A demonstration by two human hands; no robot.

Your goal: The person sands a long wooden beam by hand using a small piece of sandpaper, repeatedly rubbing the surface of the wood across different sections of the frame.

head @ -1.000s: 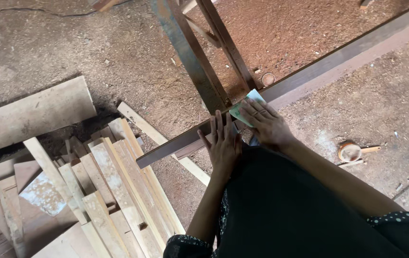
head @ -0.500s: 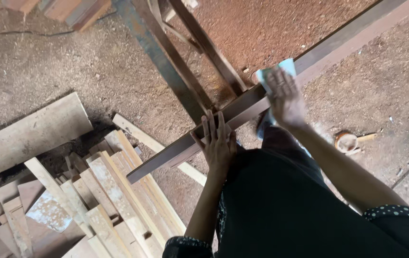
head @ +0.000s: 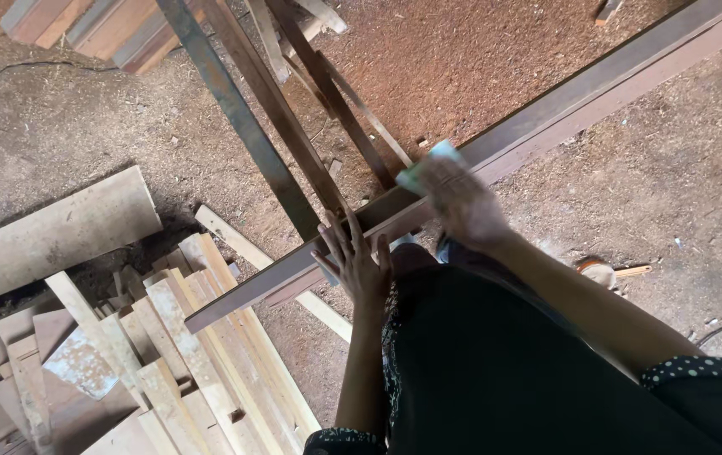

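Both hands work on a long dark wooden plank (head: 546,118) that runs diagonally from lower left to upper right across the head view. The left hand (head: 359,263) lies flat on the plank's near edge, fingers spread and straight, pressing down without gripping anything. The right hand (head: 462,202) is blurred; it rests palm-down further up the plank, on top of a light blue-green sheet of sandpaper (head: 425,165) whose corner shows beyond the fingertips. The sheet sits between palm and wood, pinned under the hand; whether the fingers curl round it I cannot tell because of the blur.

The plank lies on a rusty metal trestle (head: 243,126) whose slanted legs and thin braces cross underneath it and run toward the top of the picture. Below is an earth floor (head: 647,202) covered in reddish sawdust. To the lower left, a heap of pale timber offcuts (head: 184,354) lies loosely fanned out, and a broad pale board (head: 49,240) lies apart from it at the left edge. More stacked boards (head: 83,25) show at the top left corner. A small wooden scrap (head: 609,273) lies on the floor just beside the right forearm. Dark clothing with dotted cuffs fills the lower right.
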